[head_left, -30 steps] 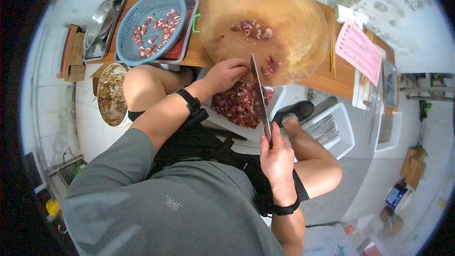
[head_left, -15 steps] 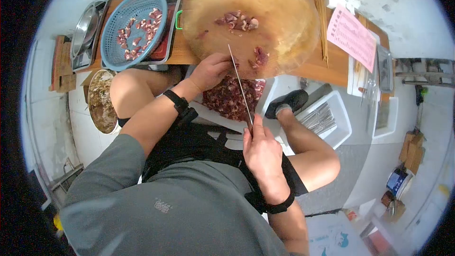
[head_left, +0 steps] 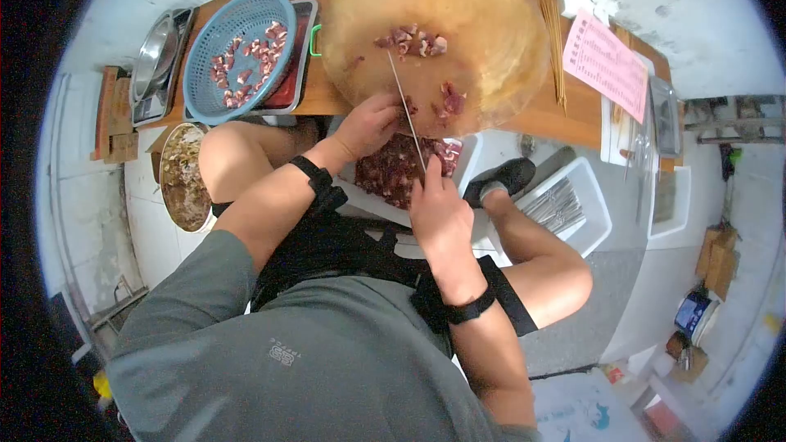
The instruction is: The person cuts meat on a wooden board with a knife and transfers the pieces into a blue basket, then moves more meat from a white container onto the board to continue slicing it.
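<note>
My right hand (head_left: 442, 209) grips the handle of a long thin knife (head_left: 403, 86), its blade slanting up and left over the front of a round cutting board (head_left: 499, 41). At the board's front edge, my left hand (head_left: 372, 124) is closed, its fingertips against a small piece of meat (head_left: 411, 105) beside the blade; the fingers and blade hide part of it. Behind the blade tip lies a pile of cut meat (head_left: 416, 40), and to the right another dark red lump (head_left: 451, 98). Below the board edge, a white tub (head_left: 468, 165) holds much chopped meat (head_left: 385, 172).
A blue colander (head_left: 196, 74) with meat pieces stands on the left of the wooden table (head_left: 524, 124). Thin skewers (head_left: 553, 57) and a pink sheet (head_left: 606, 61) lie on the right. On the floor are a bin of metal skewers (head_left: 598, 217) and a dirty bucket (head_left: 184, 188).
My right hand has moved up toward the board with the knife, and the blade tip has shifted farther over it, near the pile. My left hand stays at the board's edge.
</note>
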A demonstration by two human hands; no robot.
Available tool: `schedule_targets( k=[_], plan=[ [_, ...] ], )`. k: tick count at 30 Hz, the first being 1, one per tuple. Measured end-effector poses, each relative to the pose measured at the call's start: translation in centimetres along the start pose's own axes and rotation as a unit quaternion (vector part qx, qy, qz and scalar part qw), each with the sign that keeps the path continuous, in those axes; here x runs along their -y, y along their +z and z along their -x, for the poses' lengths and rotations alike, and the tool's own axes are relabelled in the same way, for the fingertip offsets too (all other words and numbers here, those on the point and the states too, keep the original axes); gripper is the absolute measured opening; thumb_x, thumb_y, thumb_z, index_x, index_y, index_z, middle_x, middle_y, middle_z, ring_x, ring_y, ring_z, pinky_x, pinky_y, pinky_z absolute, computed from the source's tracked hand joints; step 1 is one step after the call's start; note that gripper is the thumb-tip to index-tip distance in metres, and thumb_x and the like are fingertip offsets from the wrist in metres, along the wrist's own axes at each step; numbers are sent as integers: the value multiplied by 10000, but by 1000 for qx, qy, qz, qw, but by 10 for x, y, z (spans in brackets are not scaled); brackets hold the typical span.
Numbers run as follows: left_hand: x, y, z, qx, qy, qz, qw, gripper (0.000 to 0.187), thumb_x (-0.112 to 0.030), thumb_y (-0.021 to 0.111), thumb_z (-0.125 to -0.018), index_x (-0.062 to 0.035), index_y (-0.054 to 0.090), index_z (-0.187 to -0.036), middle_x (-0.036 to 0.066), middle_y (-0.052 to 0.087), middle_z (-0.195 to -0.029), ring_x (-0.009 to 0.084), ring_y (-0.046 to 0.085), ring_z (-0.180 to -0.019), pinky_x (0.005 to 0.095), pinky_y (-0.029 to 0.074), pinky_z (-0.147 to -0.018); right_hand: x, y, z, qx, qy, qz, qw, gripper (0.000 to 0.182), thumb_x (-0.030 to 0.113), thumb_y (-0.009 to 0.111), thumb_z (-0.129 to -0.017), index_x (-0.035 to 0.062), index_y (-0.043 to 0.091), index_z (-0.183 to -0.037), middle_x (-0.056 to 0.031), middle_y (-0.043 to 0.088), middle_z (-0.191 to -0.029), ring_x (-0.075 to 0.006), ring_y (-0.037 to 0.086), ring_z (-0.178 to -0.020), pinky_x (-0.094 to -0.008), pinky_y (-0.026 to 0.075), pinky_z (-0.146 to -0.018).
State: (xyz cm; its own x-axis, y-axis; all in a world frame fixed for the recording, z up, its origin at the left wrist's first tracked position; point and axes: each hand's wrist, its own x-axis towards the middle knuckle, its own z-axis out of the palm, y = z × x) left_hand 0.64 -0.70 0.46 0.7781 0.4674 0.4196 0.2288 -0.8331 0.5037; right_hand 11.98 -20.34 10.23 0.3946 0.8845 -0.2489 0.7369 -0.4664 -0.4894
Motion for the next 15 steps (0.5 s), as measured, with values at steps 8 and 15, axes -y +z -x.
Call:
schedule_targets(
  k=[8,15],
  plan=[
    [-6,-4,-3,32,-60,3,998,214,-59,684,-840,-36,667,-1052,166,649,-1167,364,620,-1117,432,515,-981,-32,-17,22,-58,33,-69,995,525,292,586,-983,56,461,-1435,-252,683,-1008,-474,672,-852,-552,549,-736],
    [-9,-16,-9,92,-141,45,985,285,-38,631,-873,-33,647,-1157,177,650,-1186,372,623,-1144,416,495,-1018,-45,-24,27,-90,-31,-178,979,475,214,607,-961,45,530,-1398,-311,686,-963,-475,675,-913,-543,546,-784]
  ],
)
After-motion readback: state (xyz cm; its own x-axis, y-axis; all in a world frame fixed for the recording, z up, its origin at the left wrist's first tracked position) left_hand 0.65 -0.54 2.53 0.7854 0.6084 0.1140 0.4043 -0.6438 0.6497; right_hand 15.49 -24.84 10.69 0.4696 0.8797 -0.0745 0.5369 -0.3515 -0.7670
